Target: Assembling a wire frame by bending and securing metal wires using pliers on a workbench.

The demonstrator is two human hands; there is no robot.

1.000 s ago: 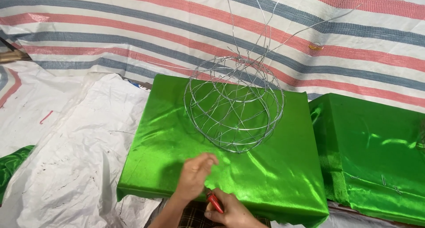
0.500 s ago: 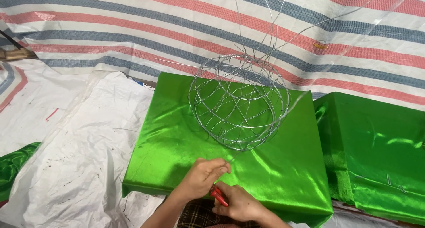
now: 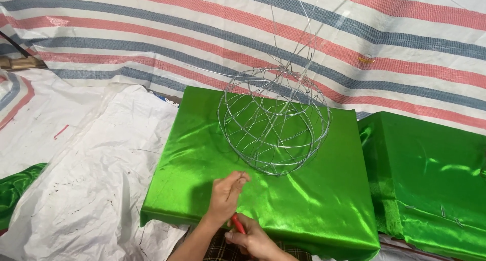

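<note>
At frame centre, the wire sphere [image 3: 274, 122] looks light, springy; my left hand [image 3: 226, 194] pinches its loose wire end, my right hand [image 3: 253, 238] grips a red tool [image 3: 237, 223].

I'm looking at a makeshift craft workshop on the floor: striped tarpaulin [image 3: 152, 33] and white sacking [image 3: 76, 190] as ground cover, green satin-covered boards [image 3: 283, 200], a half-built wire frame [image 3: 273, 122].

Wire frame [image 3: 274, 123]: bare shiny metal. Green cover [image 3: 314, 200]: glossy satin cloth, smooth. Striped tarp [image 3: 152, 33]: woven plastic, matt. White sheet [image 3: 76, 175]: crinkled.
</note>
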